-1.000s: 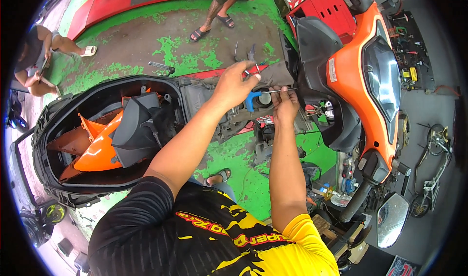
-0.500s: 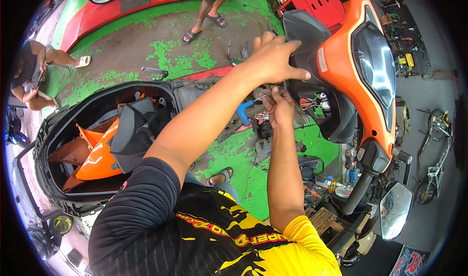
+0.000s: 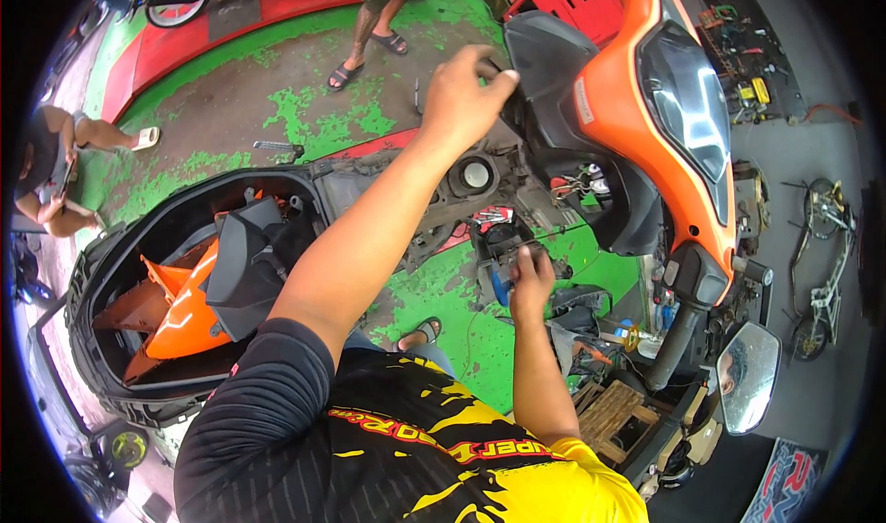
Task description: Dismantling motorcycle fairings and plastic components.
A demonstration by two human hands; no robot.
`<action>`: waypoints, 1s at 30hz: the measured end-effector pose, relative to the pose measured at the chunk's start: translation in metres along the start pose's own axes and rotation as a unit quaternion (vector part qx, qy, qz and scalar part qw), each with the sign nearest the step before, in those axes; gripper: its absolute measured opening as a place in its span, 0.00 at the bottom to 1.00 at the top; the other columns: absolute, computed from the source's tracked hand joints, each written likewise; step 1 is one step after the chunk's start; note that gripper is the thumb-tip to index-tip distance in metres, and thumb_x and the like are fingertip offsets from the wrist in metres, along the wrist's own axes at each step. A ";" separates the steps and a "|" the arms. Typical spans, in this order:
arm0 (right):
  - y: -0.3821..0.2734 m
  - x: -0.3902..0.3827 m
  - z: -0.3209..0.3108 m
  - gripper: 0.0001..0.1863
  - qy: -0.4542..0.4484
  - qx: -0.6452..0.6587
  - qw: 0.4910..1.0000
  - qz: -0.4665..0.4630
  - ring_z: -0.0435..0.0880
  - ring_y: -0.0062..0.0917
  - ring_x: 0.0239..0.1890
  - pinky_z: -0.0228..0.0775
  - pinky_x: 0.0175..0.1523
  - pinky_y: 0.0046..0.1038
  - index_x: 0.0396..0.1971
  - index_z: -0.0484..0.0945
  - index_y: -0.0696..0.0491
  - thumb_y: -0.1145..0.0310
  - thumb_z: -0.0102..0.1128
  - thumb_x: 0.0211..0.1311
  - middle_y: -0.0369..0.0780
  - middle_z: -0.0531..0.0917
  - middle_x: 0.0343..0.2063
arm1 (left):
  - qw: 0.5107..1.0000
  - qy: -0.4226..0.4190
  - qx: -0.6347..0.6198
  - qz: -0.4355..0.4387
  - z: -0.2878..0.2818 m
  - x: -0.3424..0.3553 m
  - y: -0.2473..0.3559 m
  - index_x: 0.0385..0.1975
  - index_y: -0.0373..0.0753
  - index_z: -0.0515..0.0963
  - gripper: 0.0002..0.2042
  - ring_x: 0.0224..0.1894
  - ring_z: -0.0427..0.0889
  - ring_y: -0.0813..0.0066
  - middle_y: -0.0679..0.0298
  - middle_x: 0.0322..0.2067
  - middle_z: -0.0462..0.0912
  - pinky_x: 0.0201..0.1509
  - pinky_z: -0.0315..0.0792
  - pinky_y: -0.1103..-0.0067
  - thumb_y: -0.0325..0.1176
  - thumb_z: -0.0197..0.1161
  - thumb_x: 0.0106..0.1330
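Note:
An orange and black scooter stands before me, its front end (image 3: pixel 637 117) on the right. My left hand (image 3: pixel 466 98) reaches over the frame, its thumb and fingers closed on the edge of the black plastic panel (image 3: pixel 549 57) behind the orange cover. Part of that grip is hidden. My right hand (image 3: pixel 531 283), lower and nearer, is closed around a tool with a blue handle (image 3: pixel 501 286). The tool's thin shaft points away from the handle, beyond my fingers. Below the front end lies the bared floor section (image 3: pixel 474 176) with a round opening.
The open seat compartment (image 3: pixel 83 338) at left holds loose orange and black panels (image 3: pixel 189 315). A handlebar grip (image 3: pixel 678 361) and mirror (image 3: pixel 749 389) jut out at right. Another person's sandalled feet (image 3: pixel 346 75) are at the far side; someone sits at far left.
My right hand has drawn back toward me with the blue-handled tool, away from the panel. My left hand has gone from spread over the panel to gripping its edge farther left.

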State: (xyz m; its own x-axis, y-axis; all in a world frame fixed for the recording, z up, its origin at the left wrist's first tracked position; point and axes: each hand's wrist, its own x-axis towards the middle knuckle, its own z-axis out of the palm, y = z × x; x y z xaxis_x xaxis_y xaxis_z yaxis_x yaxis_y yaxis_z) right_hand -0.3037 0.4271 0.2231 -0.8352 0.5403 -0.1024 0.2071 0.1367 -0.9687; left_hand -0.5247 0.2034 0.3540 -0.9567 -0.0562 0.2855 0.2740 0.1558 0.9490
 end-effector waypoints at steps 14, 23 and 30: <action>-0.138 0.072 -0.116 0.19 0.020 0.341 0.940 0.005 0.60 0.12 0.13 0.49 0.16 0.17 0.46 0.76 0.48 0.47 0.55 0.69 0.27 0.67 0.17 | 0.981 0.000 -0.120 -0.152 0.071 -0.042 0.019 0.58 0.25 0.66 0.33 0.56 0.80 0.49 0.39 0.51 0.79 0.60 0.71 0.65 0.49 0.63 0.65; -0.168 0.074 -0.082 0.20 -0.039 0.297 0.952 -0.064 0.62 0.11 0.13 0.53 0.16 0.15 0.44 0.78 0.50 0.47 0.55 0.69 0.28 0.76 0.21 | 0.963 0.038 -0.196 -0.179 0.075 -0.040 0.028 0.54 0.23 0.67 0.29 0.50 0.81 0.50 0.39 0.46 0.80 0.54 0.73 0.66 0.42 0.65 0.65; -0.171 0.065 -0.079 0.16 -0.087 0.348 0.930 -0.076 0.62 0.10 0.13 0.50 0.16 0.14 0.45 0.78 0.50 0.54 0.55 0.71 0.28 0.77 0.21 | 0.936 -0.013 -0.293 -0.194 0.060 -0.050 0.039 0.54 0.26 0.66 0.25 0.39 0.80 0.73 0.48 0.47 0.79 0.38 0.76 0.74 0.39 0.65 0.67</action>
State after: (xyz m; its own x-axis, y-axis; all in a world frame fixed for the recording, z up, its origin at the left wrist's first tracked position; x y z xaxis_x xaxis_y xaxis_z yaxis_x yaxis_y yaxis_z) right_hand -0.3536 0.5047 0.3998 -0.9103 0.4078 0.0715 -0.2496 -0.4027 -0.8806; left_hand -0.4724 0.2714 0.3689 -0.9953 0.0288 -0.0929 -0.0961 -0.4391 0.8933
